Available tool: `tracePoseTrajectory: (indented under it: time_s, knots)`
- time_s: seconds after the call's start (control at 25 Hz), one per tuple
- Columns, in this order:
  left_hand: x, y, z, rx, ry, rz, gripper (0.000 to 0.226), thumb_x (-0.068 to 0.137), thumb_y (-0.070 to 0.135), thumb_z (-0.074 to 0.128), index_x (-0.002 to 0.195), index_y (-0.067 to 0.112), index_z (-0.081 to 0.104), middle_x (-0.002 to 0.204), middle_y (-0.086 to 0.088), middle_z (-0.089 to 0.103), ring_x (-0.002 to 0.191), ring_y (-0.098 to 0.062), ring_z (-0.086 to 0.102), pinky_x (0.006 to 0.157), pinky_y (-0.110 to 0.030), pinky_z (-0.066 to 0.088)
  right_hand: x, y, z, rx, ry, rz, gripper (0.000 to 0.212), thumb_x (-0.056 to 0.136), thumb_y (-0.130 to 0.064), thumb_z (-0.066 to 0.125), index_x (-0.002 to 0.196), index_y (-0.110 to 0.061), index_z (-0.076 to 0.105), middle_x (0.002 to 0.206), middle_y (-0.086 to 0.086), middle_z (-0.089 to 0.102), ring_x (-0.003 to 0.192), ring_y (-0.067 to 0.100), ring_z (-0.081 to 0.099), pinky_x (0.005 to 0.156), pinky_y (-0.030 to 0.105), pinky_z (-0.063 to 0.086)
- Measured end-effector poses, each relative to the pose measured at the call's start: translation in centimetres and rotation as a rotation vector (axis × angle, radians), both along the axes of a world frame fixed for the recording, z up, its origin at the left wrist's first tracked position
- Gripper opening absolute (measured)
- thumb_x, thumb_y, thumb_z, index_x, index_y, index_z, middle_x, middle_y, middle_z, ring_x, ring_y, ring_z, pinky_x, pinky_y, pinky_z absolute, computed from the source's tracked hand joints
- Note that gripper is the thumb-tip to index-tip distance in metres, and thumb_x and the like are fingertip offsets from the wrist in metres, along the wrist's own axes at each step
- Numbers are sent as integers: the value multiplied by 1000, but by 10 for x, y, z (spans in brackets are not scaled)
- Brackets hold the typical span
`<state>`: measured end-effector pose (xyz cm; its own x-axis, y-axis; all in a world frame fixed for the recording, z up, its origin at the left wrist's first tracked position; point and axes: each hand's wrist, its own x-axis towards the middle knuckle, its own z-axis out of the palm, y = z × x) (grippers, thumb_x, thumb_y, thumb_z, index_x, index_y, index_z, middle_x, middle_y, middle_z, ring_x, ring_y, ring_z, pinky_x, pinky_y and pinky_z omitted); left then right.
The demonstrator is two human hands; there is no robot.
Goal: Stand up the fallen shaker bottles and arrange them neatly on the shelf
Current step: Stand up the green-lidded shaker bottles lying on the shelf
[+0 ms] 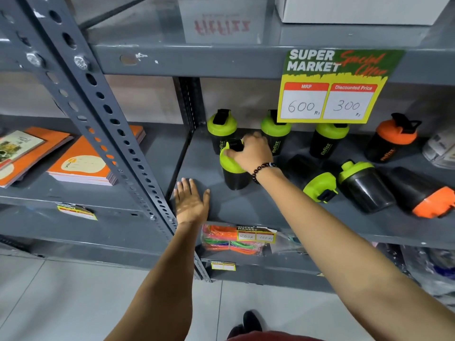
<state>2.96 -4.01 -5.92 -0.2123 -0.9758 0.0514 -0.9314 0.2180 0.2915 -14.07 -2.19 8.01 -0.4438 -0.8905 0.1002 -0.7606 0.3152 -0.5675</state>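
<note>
My right hand [251, 151] grips the green lid of a black shaker bottle [232, 177] that stands upright near the shelf's front left. My left hand [190, 201] lies flat and open on the grey shelf [258, 207] just left of it. Three green-lidded shakers [221, 130] [275, 134] [326, 140] and an orange-lidded shaker [391, 141] stand along the back. A green-lidded shaker [317, 183] lies on its side. Another green-lidded shaker [364, 185] stands tilted beside it. An orange-lidded shaker [423, 193] lies fallen at the right.
A yellow price sign [330, 94] hangs from the upper shelf over the back row. A perforated steel post [108, 114] stands on the left, with orange notebooks [81, 166] beyond it. Coloured ropes [229, 239] fill the shelf below. A white packet [440, 148] sits far right.
</note>
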Motion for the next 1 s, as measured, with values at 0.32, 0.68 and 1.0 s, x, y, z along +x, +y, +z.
tracePoseTrajectory:
  time_s: [0.32,0.68,1.0]
  knots:
    - [2,0,2,18,-2,-21,62,98,38,30,145,0,16,155,-23,16,145,-36,10,120,-44,5,6,-20,21,215,41,475,49,75,8,44,106,-20,69,124,8,64,117,30,55,101,40,46]
    - [2,6,8,32,50,-39,58,99,32,30,143,-3,18,154,-25,19,144,-38,12,120,-46,7,12,-5,14,38,-172,456,57,75,22,33,106,-8,70,135,10,58,136,22,40,112,21,26]
    - [-33,88,13,-114,228,-415,48,91,36,28,108,3,57,99,-18,65,87,-38,61,77,-41,49,-38,82,-26,-324,22,-135,42,80,-1,50,120,-6,61,129,14,60,119,35,51,103,36,39]
